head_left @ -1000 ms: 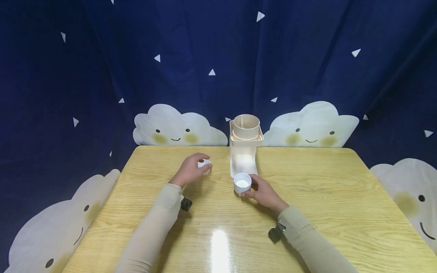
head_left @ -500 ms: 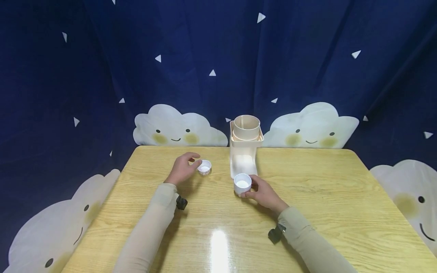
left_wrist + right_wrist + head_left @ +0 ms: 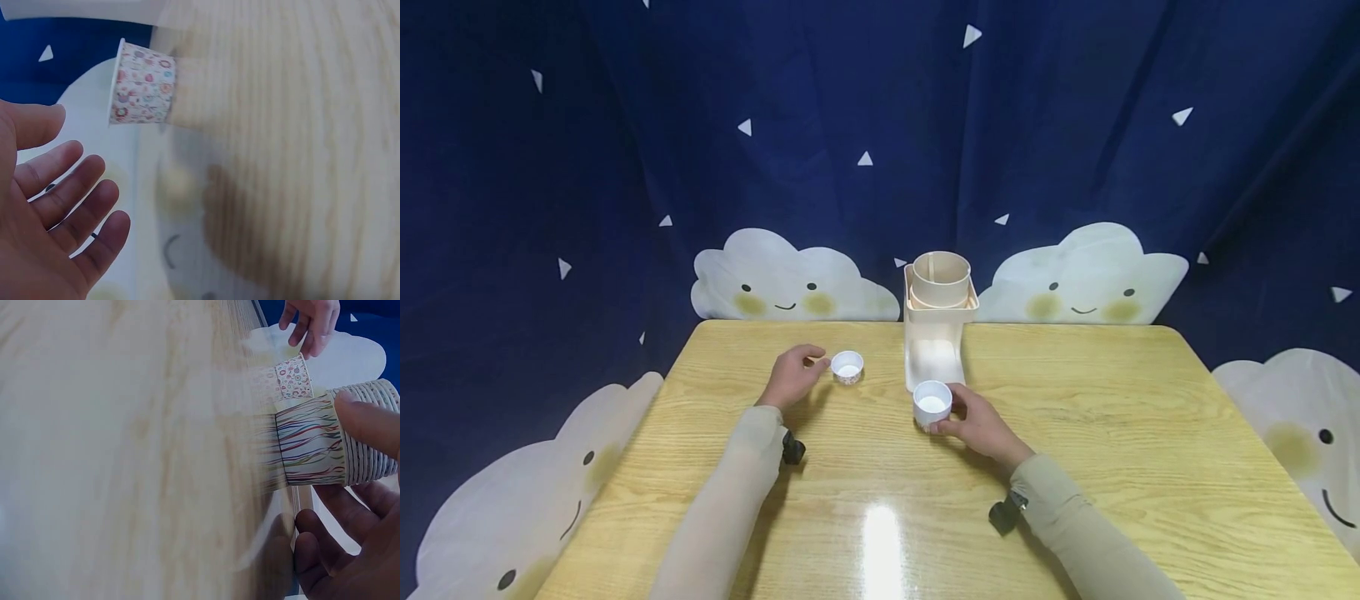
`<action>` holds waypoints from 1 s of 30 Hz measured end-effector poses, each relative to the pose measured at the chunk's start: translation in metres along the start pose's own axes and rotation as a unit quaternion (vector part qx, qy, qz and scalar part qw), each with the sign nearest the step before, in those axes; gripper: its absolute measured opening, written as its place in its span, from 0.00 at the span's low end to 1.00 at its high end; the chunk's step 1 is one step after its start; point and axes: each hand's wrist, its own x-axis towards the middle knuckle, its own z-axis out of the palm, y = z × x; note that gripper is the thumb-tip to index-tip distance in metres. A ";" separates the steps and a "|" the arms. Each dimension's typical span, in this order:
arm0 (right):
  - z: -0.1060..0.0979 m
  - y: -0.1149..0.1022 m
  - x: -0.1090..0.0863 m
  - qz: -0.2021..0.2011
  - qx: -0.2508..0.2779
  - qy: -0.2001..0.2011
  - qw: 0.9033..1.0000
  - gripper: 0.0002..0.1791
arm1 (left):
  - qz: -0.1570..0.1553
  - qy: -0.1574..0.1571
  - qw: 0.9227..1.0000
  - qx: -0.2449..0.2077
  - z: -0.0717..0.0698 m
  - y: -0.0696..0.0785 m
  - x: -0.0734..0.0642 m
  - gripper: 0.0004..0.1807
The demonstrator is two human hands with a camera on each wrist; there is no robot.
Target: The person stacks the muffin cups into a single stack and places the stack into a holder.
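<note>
A small floral paper cup (image 3: 847,367) stands upright on the table, left of the middle; its flower print (image 3: 144,84) shows in the left wrist view. Just left of it is my left hand (image 3: 792,375), its fingers relaxed and apart from the cup (image 3: 294,377). My right hand (image 3: 985,425) grips a stack of nested paper cups (image 3: 932,404) between thumb and fingers. Coloured wavy lines run around the lowest cup (image 3: 311,442), and several white rims sit one over another above it. The stack is upright, with its base at the tabletop.
Behind the stack, near the table's back edge, stands a beige plastic stand (image 3: 934,354) with a round open tube (image 3: 942,279) in its top. A dark blue curtain (image 3: 820,100) with white clouds hangs behind the wooden table (image 3: 1112,417).
My left hand has let go of the floral cup and drawn back to the left; the cup stays upright where it was. My right hand and the stack have not moved.
</note>
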 end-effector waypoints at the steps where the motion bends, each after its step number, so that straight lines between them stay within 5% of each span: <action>1: 0.000 0.000 0.000 0.000 -0.001 0.000 1.000 0.36 | -0.003 -0.002 1.000 0.000 0.000 -0.001 0.000 0.22; 30: 0.001 0.000 0.000 0.003 0.014 -0.003 1.000 0.35 | -0.036 -0.042 0.998 -0.012 0.018 -0.003 0.004 0.32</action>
